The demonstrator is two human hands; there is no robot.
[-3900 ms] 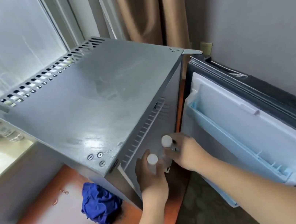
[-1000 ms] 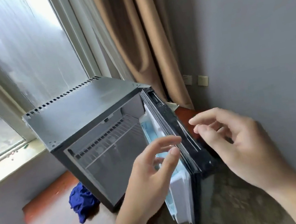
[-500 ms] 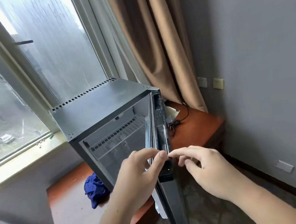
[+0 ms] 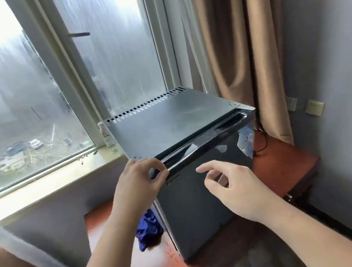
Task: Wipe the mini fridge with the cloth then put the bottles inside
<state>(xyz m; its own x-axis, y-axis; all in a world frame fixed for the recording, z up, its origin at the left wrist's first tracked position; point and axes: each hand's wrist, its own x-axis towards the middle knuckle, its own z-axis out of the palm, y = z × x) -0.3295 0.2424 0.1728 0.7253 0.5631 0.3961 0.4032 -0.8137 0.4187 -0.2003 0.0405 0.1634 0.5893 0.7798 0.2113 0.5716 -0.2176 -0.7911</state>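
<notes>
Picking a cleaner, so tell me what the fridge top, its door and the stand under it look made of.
Fridge top: grey sheet metal, dull painted finish; punched vent slots and screws show. Door: dark and glossy, mirror-like reflections; glass or plastic, can't tell. Stand: reddish-brown wood or veneer, shiny lacquer.

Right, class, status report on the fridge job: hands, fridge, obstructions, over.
Left hand grips door top corner; right hand open, off it. Mini fridge door looks shut. Blue cloth lies beside, nothing blocking.
</notes>
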